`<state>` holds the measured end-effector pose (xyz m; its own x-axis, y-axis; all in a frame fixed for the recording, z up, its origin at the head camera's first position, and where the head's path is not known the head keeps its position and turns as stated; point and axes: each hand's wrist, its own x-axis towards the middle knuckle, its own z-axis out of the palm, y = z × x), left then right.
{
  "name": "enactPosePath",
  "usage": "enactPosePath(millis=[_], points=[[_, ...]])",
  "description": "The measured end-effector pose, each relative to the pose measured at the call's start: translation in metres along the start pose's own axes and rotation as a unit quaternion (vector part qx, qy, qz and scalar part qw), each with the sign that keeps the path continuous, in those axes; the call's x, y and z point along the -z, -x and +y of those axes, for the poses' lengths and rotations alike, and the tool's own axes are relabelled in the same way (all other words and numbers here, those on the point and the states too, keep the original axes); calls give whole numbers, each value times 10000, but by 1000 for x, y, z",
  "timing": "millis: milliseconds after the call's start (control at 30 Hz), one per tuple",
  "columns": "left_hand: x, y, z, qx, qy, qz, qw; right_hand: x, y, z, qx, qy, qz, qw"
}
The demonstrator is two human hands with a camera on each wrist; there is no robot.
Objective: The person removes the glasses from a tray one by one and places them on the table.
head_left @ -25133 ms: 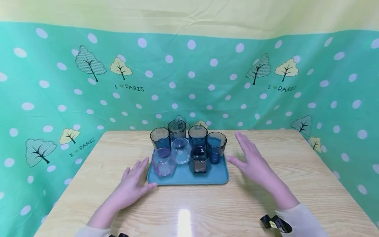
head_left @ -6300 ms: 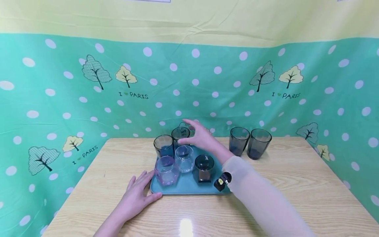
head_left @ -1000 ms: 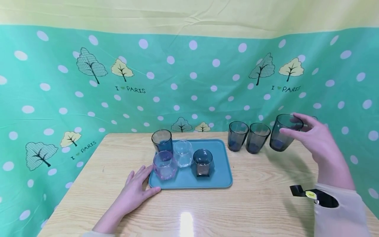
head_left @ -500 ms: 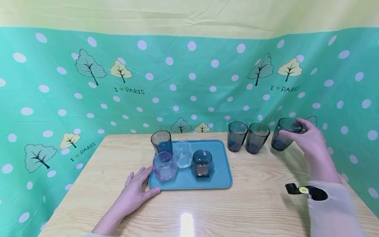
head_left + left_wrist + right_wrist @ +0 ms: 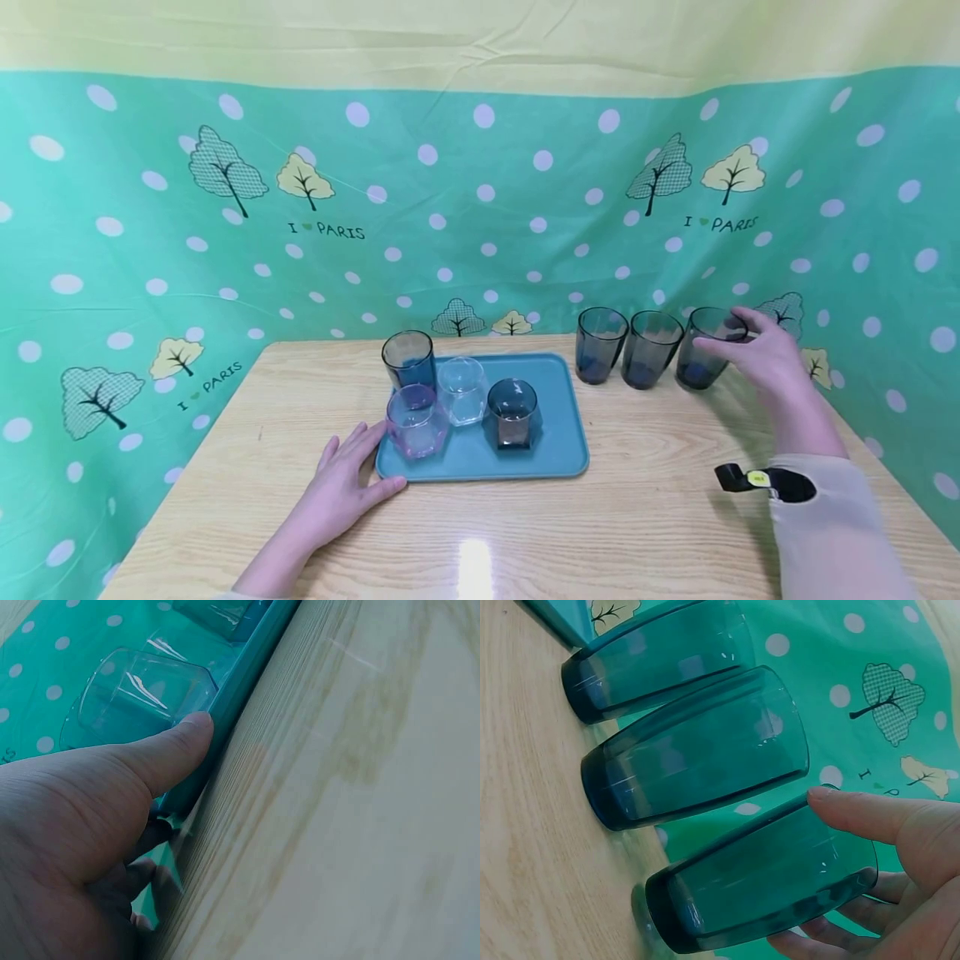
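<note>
My right hand (image 5: 765, 354) grips a tall smoky drinking glass (image 5: 757, 877) near its rim, thumb on one side and fingers on the other. The glass stands nearly upright at the right end of a row with two matching glasses (image 5: 602, 350) (image 5: 651, 354). My left hand (image 5: 341, 483) lies at the near-left corner of the blue tray (image 5: 480, 467), its thumb (image 5: 184, 746) touching the rim. On the tray are a tall smoky glass (image 5: 410, 362), a clear glass (image 5: 462, 396), a pinkish faceted glass (image 5: 417, 429) and a short dark glass (image 5: 513, 417).
The wooden table (image 5: 600, 533) carries everything. A green dotted cloth (image 5: 487, 208) hangs close behind its back edge and along both sides. The tray's right edge lies just left of the row of glasses.
Three tall smoky glasses have left the tray for the table at right. In the last second, my right hand has lowered the third and moved it left towards the row. My left hand stays put.
</note>
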<state>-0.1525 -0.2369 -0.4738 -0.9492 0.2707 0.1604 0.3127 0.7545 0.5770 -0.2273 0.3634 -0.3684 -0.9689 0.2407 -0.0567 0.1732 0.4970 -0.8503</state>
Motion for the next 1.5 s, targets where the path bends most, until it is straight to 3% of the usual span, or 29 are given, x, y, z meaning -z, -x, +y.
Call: enactPosePath(millis=[433, 800, 1233, 1500], points=[[0, 1, 1, 75, 100, -21, 9999, -9, -6, 4, 121, -111, 16, 9999], [0, 0, 1, 101, 94, -38, 9999, -12, -8, 6, -21, -72, 29, 10000], [0, -1, 2, 96, 65, -36, 9999, -11, -9, 2, 287, 369, -277, 9985], [0, -1, 1, 100, 79, -36, 9999, -16, -9, 1, 372, 317, -189, 9986]])
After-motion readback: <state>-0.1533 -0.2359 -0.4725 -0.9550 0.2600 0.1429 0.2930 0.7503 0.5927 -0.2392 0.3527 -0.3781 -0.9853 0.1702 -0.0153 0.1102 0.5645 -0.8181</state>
